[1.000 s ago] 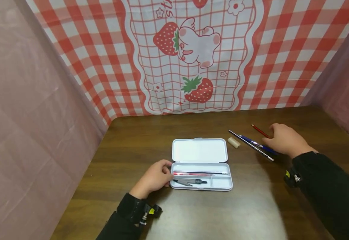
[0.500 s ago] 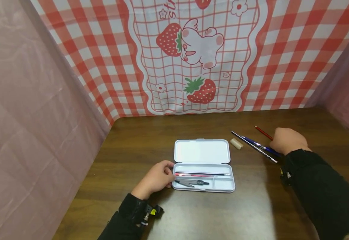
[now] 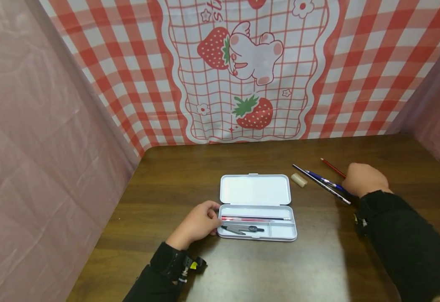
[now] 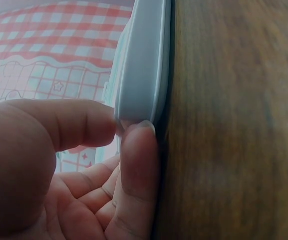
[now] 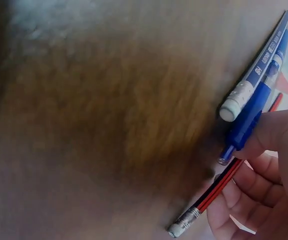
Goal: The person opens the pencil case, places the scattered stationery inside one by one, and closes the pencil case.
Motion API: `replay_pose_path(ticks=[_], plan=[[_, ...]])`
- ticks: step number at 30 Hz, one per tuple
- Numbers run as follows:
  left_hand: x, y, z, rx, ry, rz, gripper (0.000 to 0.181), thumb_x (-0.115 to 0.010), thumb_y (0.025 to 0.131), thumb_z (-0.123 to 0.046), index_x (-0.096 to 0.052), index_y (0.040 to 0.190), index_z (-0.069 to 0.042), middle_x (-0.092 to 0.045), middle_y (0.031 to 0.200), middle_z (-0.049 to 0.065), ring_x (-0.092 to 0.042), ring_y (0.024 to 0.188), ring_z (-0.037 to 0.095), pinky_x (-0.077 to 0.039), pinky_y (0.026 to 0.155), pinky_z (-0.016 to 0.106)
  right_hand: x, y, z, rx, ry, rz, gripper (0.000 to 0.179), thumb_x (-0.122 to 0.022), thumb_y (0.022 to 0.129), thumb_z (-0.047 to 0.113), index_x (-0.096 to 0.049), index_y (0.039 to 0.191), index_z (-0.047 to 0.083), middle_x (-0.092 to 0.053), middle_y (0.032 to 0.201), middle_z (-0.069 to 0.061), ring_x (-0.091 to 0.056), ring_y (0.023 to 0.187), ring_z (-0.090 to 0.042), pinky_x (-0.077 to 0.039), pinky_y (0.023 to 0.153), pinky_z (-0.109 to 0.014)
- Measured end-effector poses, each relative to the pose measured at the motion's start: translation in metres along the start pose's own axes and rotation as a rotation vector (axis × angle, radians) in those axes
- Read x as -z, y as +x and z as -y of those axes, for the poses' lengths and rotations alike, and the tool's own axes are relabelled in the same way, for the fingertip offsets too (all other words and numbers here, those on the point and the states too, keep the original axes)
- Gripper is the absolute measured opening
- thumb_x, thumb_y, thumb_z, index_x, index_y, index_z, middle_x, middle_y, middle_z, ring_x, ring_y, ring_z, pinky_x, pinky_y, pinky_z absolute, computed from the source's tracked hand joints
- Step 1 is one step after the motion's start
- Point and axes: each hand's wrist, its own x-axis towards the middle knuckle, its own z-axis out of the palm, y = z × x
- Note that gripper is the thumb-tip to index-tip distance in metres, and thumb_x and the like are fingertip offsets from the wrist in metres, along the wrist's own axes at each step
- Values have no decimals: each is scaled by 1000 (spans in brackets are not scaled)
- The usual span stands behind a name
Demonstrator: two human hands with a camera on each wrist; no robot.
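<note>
At the left end of an open white pencil case (image 3: 255, 189), my left hand (image 3: 199, 222) pinches the case's edge between thumb and finger, as the left wrist view shows close up. Inside lie a red pen (image 3: 244, 219), a thin dark stick (image 3: 278, 218) and a grey compass (image 3: 242, 229). Over on the right, my right hand (image 3: 365, 180) is down at the table, its fingers curled round a red-and-black striped pencil (image 5: 218, 187). The thumb lies against a blue pen (image 5: 251, 112). Beside that pen is a blue-grey HB pencil (image 5: 258, 72) with a white eraser end.
A small beige eraser-like block (image 3: 299, 180) lies between the case and the loose pens. The brown wooden table (image 3: 174, 172) ends at a red-and-white checked cloth (image 3: 137, 79) behind, with a pink cloth (image 3: 46, 151) on the left.
My right hand has lowered and its fingers have closed in round the red pencil, shifting slightly nearer. The left hand stays on the case; the head view has shifted a little.
</note>
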Motion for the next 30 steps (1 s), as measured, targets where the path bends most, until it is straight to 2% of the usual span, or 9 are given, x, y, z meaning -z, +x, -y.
replay_pose_path(ticks=[3, 7, 10, 15, 20, 23, 27, 30], plan=[[-1, 0, 1, -13, -2, 2, 36, -70, 92, -9, -61, 124, 0, -63, 78, 6, -62, 61, 18, -52, 56, 31, 1, 0, -2, -6, 1, -9, 19, -61, 88, 11, -65, 72, 4, -61, 74, -13, -54, 65, -31, -47, 53, -46], [-1, -1, 1, -16, -10, 2, 36, -70, 92, -9, -60, 124, 1, -62, 77, 7, -62, 60, 19, -52, 55, 30, 6, 1, -1, -1, -9, -48, 15, -63, 88, 12, -63, 80, -1, -60, 76, -14, -54, 65, -32, -47, 53, -46], [-1, -3, 1, -1, -6, -2, 35, -70, 93, -10, -60, 125, 1, -62, 77, 7, -61, 61, 19, -51, 56, 31, 9, 3, 5, 4, -13, -72, 17, -64, 89, 12, -59, 89, -4, -59, 78, -15, -53, 67, -33, -46, 53, -47], [-1, -2, 1, 6, -3, 1, 36, -70, 93, -11, -60, 126, 0, -63, 79, 6, -63, 62, 19, -53, 58, 33, 11, 4, 18, 46, -25, -98, 19, -64, 88, 10, -56, 95, -7, -60, 79, -16, -53, 67, -33, -46, 54, -47], [-1, -1, -1, 5, -5, 1, 37, -70, 93, -11, -60, 126, 0, -63, 79, 7, -63, 62, 20, -54, 58, 34, 11, 6, 37, 110, -17, -150, 19, -63, 86, 8, -57, 97, -6, -61, 81, -15, -54, 69, -31, -45, 56, -46], [-1, 0, -2, 8, -2, -5, 36, -70, 93, -11, -60, 126, 0, -63, 79, 7, -63, 62, 20, -54, 59, 34, 10, 8, 51, 133, 20, -196, 23, -65, 86, 10, -58, 101, -6, -63, 87, -18, -57, 74, -32, -48, 61, -49], [0, 1, -2, 11, -2, -8, 36, -71, 93, -11, -60, 126, -1, -62, 79, 8, -62, 62, 20, -55, 60, 35, 5, 7, 69, 153, 83, -231, 29, -68, 90, 15, -57, 107, -5, -64, 96, -21, -58, 79, -34, -49, 68, -52], [0, 1, -2, 16, -1, -6, 36, -71, 93, -11, -60, 126, -1, -62, 79, 8, -62, 62, 20, -54, 60, 35, -1, 2, 85, 178, 125, -257, 27, -69, 93, 16, -58, 107, -4, -62, 93, -19, -56, 77, -32, -48, 67, -48]])
